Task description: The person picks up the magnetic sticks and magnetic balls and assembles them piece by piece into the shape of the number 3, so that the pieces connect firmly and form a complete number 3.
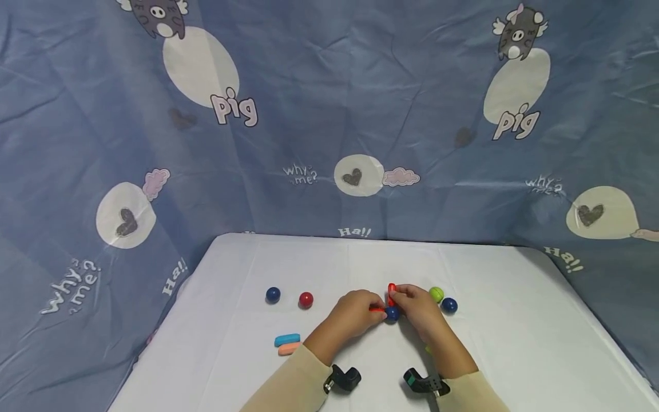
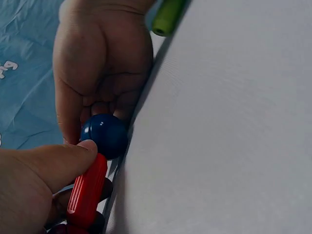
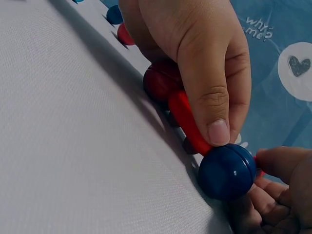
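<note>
In the head view my left hand pinches a red ribbed stick between thumb and fingers. One end of this stick meets a dark blue ball; a dark red ball sits at its other end, partly under the hand. My right hand holds a second red stick, which points away from the blue ball toward the far side. In the right wrist view only a sliver of that second stick shows beside the ball. Both hands are close together, low over the white table.
Left on the white table lie a blue ball, a red ball, a blue stick and an orange stick. Beyond my right hand are a green ball and another blue ball. A green stick lies near the right forearm.
</note>
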{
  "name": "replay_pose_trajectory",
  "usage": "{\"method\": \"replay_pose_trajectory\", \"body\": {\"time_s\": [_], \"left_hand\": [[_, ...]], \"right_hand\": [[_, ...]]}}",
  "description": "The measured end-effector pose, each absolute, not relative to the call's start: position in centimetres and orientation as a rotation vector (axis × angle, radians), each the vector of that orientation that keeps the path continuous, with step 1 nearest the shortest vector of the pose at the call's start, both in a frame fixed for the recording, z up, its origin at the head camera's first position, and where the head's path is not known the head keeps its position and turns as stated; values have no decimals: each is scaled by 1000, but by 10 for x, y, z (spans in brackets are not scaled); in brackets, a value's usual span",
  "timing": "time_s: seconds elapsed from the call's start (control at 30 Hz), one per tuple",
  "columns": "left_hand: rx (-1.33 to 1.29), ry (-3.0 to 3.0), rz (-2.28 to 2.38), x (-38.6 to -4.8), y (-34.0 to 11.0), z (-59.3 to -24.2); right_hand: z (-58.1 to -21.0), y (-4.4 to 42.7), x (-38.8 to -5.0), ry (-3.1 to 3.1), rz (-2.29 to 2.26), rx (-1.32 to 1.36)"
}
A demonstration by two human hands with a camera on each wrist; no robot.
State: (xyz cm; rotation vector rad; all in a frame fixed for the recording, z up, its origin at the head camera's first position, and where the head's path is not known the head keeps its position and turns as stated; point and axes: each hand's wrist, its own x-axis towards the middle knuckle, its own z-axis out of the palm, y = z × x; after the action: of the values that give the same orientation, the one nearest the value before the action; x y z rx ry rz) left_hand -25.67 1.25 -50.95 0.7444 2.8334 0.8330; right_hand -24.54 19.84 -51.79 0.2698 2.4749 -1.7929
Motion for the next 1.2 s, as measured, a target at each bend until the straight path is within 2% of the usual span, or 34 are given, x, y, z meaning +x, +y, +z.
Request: {"method": "replay_pose_trajectory", "body": {"time_s": [0.97, 1.2], "left_hand": [[751, 2882, 964, -255, 9, -521], [747, 2874, 979, -255, 8, -520]], "right_hand": [[-517, 195, -241, 2528, -1794, 317], [-506, 197, -239, 2684, -1595, 352]]}}
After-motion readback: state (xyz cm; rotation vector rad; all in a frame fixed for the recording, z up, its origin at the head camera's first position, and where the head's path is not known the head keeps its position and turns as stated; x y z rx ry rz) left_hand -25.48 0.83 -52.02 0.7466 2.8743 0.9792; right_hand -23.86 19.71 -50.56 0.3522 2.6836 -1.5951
